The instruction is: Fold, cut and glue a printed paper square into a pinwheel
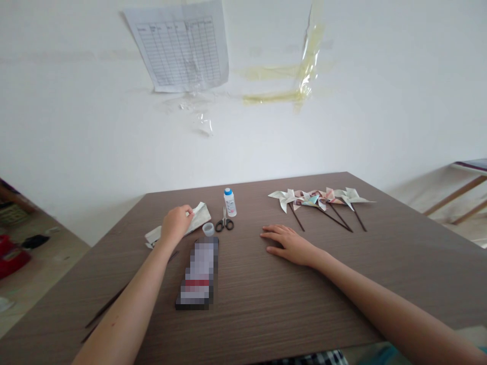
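Note:
At the left of the table, my left hand (176, 224) is closed in a pinch at the edge of some pale printed paper (200, 215). How many sheets the fingers grip is hidden. My right hand (289, 245) lies palm down on the wood, fingers spread, holding nothing. Beside the paper are a small clear cup (208, 229), black-handled scissors (224, 223) and a white bottle with a blue cap (230, 203). Several paper pinwheels (282, 198) on dark sticks lie beyond my right hand. Thin dark sticks (104, 307) lie partly under my left forearm.
A blurred phone-like slab (198, 274) lies on the brown table (243, 324) between my arms. A white wall (114, 147) with a taped printed sheet (182, 50) rises behind. A red object (13, 256) sits on the floor at left; wooden legs (456, 195) stand at right.

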Action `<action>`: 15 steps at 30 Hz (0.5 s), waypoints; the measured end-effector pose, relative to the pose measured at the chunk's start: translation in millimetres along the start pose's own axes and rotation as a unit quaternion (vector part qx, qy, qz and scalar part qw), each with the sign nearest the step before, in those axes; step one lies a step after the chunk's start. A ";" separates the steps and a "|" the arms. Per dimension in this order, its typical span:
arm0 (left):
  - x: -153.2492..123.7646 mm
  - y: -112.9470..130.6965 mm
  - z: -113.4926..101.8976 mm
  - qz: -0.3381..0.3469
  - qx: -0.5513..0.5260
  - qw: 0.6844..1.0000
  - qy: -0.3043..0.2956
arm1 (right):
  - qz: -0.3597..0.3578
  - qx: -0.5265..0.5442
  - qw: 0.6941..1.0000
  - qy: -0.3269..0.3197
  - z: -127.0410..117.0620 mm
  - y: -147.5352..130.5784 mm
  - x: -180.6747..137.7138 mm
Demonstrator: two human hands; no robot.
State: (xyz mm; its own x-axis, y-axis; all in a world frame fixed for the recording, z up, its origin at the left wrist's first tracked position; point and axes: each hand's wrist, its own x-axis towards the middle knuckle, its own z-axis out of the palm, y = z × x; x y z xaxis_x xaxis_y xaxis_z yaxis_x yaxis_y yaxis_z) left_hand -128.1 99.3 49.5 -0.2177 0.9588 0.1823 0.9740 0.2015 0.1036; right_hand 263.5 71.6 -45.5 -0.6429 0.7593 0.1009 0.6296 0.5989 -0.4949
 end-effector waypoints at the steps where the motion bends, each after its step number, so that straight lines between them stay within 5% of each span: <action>1: -1.9 2.9 -2.4 0.002 -0.002 1.000 0.015 | 0.000 0.000 1.000 0.001 -0.1 0.0 -0.2; 9: -33.5 31.8 -8.9 0.090 -0.034 0.989 0.111 | -0.008 0.014 1.000 0.013 0.4 1.5 -0.7; 15: -70.6 61.0 7.4 0.184 -0.073 0.975 0.102 | -0.012 0.043 0.999 0.025 -2.5 8.3 -0.6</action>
State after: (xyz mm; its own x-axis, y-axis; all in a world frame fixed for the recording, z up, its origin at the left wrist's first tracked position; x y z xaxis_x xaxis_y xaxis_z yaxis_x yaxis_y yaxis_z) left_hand -52.8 45.3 35.7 0.1221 0.8978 0.4231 0.9726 -0.1931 0.1290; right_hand 270.2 76.7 -47.5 -0.6330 0.7584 0.1554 0.5738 0.5944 -0.5634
